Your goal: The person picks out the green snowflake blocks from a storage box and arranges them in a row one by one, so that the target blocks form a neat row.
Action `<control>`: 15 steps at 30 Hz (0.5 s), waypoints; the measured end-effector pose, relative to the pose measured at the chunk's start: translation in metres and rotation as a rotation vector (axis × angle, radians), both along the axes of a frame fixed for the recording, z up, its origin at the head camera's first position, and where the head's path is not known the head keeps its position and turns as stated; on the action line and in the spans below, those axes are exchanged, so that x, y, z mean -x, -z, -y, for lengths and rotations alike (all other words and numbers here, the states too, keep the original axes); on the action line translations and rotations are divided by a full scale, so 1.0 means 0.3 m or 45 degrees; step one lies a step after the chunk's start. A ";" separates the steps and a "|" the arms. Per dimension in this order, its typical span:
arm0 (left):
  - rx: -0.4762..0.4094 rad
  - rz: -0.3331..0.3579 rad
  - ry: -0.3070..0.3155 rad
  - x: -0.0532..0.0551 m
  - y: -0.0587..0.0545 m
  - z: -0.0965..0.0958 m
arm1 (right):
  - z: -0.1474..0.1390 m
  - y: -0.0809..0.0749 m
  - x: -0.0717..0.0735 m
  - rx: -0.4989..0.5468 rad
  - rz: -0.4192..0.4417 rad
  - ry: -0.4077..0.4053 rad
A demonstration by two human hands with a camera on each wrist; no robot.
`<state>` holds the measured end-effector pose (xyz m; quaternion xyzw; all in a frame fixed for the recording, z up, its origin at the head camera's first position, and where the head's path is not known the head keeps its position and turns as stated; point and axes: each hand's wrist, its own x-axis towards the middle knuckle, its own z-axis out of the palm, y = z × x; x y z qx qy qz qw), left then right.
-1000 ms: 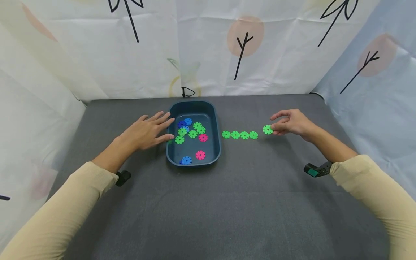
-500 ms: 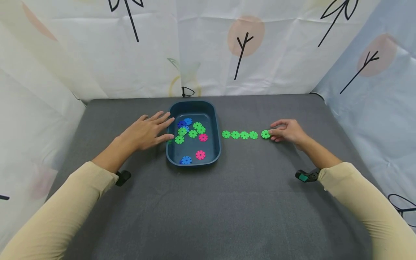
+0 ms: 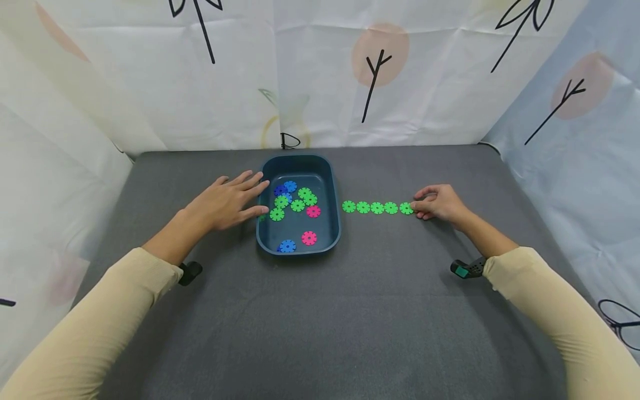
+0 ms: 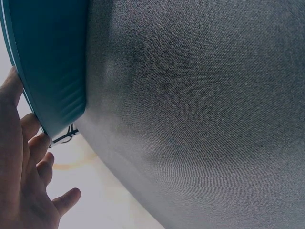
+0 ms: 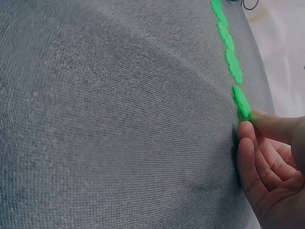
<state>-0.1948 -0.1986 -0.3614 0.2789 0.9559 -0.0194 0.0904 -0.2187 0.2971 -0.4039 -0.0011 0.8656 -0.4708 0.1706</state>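
Note:
My right hand (image 3: 438,204) pinches a green notched disc (image 3: 405,208) between thumb and fingertips, low over the grey cloth. This disc is at the right end of a straight row of several matching green discs (image 3: 377,208); in the right wrist view, a narrow gap parts the held disc (image 5: 241,102) from its neighbour. With fingers spread, my left hand (image 3: 223,204) rests on the left rim of a dark blue tray (image 3: 326,229). Inside the tray lie loose green discs (image 3: 297,205), pink discs (image 3: 309,238) and blue discs (image 3: 287,246). In the left wrist view, fingertips touch the tray's edge (image 4: 52,62).
Grey cloth (image 3: 320,322) covers the table around the tray and the row. A white printed curtain (image 3: 320,72) rises behind the table's back edge, with more fabric at both sides. Black bands (image 3: 468,269) sit at both wrists.
My right hand has come down and moved left with the green disc, bringing it from apart and above to the row's right end. The left hand stays on the tray.

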 end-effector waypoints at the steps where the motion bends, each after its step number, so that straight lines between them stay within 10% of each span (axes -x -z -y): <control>1: 0.000 0.000 0.002 0.000 0.000 0.000 | 0.000 0.001 0.000 -0.007 -0.007 -0.005; 8: 0.011 -0.002 0.017 0.001 -0.004 -0.002 | 0.016 -0.019 0.012 -0.159 -0.094 -0.105; 15: 0.020 0.007 0.011 0.000 -0.007 -0.003 | 0.105 -0.149 0.051 -0.164 -0.149 -0.175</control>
